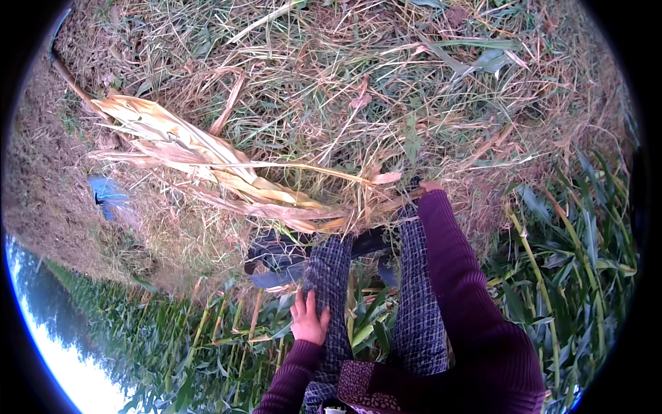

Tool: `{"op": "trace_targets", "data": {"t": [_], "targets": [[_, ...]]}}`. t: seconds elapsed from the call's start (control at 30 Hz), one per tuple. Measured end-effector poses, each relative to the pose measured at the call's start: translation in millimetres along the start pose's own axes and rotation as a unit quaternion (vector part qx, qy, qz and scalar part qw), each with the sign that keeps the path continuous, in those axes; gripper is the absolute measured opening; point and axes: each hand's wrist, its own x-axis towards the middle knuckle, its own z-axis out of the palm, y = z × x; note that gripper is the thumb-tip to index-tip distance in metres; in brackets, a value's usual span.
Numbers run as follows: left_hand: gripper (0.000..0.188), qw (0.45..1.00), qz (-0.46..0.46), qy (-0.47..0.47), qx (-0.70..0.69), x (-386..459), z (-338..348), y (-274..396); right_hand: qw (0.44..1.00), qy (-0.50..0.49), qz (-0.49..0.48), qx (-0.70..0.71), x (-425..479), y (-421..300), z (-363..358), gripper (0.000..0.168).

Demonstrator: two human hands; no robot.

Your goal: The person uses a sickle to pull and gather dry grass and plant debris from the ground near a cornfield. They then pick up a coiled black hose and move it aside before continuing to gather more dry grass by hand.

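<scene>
My right hand [430,186] reaches down beside my right lower leg. Its fingers, partly hidden, are closed on the thin end of a strip of dry corn leaves [395,203]. From there, a bundle of pale, dried corn leaves [207,155] stretches across the ground to the upper left. My left hand [309,318] is empty, its fingers spread against the outer side of my left trouser leg [328,279]. A dark item [279,253], too covered by straw to identify, lies around my feet.
Cut grass and straw [331,93] cover the ground ahead. A wooden-handled tool with a curved blade tip [61,26] lies at upper left. Nearer is a blue sheet-like item [108,195]. Green corn plants [563,259] stand on the right, with more corn [207,331] behind my left side.
</scene>
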Motion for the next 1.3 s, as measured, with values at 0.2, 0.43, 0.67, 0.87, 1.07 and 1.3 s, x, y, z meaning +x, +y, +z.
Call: {"op": "trace_targets", "data": {"t": [0.2, 0.43, 0.67, 0.87, 1.07, 1.3], "targets": [[0.052, 1.0, -0.015, 0.015, -0.001, -1.9, 2.4, 0.8, 0.982, -0.124, 0.04, 0.137, -40.3, -15.2, 13.8, 0.017], [0.052, 1.0, 0.004, 0.019, -0.005, 1.6, -0.4, 3.4, 0.902, -0.037, -0.137, 0.407, -148.8, -43.6, -3.6, 0.014], [0.052, 0.999, -0.006, 0.018, -0.033, -1.5, 4.1, -0.8, 0.871, 0.245, -0.295, 0.306, -285.8, -40.5, -94.2, 0.023], [0.051, 0.998, -0.026, 0.02, -0.052, -4.8, 2.2, 2.1, 0.811, 0.296, -0.422, 0.278, -378.2, -63.9, -4.8, 0.022], [0.052, 0.997, -0.017, 0.03, -0.072, -8.1, 10.8, -5.8, 0.842, 0.148, -0.506, 0.115, -412.8, -72.5, 70.0, 0.024], [0.052, 0.996, -0.005, 0.061, -0.066, -8.0, 15.7, -10.0, 0.663, -0.067, -0.666, -0.334, -484.3, -71.6, 159.4, 0.026]]}}
